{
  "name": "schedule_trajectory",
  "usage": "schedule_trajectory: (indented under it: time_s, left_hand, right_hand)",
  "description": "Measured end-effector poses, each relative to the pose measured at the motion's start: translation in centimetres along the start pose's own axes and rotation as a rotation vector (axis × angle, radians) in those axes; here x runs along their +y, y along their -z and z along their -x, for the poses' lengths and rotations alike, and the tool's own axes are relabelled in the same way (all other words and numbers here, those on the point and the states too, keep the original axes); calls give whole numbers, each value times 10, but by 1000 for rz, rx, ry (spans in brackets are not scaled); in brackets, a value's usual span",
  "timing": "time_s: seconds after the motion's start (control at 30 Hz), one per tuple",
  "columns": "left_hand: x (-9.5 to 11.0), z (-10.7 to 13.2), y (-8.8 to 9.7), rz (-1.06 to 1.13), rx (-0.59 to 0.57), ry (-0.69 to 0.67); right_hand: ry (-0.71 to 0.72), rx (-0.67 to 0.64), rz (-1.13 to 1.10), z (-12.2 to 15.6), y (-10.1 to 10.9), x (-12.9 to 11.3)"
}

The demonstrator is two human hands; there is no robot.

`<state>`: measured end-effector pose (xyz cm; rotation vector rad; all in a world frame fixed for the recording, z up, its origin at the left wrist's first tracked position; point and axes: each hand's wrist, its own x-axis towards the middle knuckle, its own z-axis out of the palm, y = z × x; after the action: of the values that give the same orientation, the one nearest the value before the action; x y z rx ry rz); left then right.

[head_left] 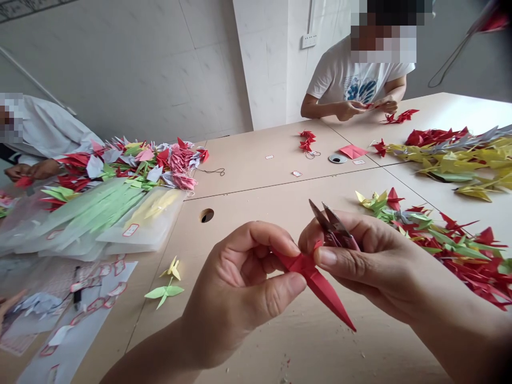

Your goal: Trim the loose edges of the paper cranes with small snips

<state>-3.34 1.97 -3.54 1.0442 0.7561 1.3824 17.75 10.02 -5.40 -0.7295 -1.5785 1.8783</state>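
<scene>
Left hand [236, 288]: fingers [276, 240] pinch red paper crane [316, 277]. Right hand [372, 261]: fingers [332, 257] pressed on its upper folds. Crane held above bench [256, 234], left of mixed crane pile [436, 245].

Pale tiled walls [132, 64] — a socket panel [309, 40] (white) — above beige tables [276, 160].

Place: indoor paper-craft workroom
Furniture: joined pale laminate tables [256, 165], one with a round cable grommet [207, 215]
Walls: plain white tiled walls [120, 69], with a wall socket plate [309, 40] at far right
Stock: heaped red, yellow and green folded paper cranes [452, 154] at right; clear plastic bags [144, 218] at left
Occupants: seated co-workers at far right [352, 80] and left [44, 133]
</scene>
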Motion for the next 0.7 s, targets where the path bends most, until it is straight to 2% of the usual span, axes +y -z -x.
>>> schedule_trajectory:
  time_s: [0.13,0.2,0.27,0.37,0.5,0.6,0.7]
  left_hand:
    - [-6,4,8,-246,-12,-179]
    - [-9,4,12,-405,-3,-297]
    - [-9,3,13,-489,20,-357]
    - [-7,2,11,-391,23,-259]
    - [-3,1,5,-173,61,-86]
    - [-3,0,3,-199,108,-117]
    - [-5,0,6,-332,111,-219]
  right_hand:
    - [30,36,-61,-1,-2,-1]
    - [79,96,-57,-2,-5,-2]
    - [148,161,-40,-2,-8,-3]
    - [222,223,-12,0,-13,-2]
    - [225,206,17,2,-16,2]
    - [234,203,46,4,-17,4]
    - [256,241,171,4,-17,1]
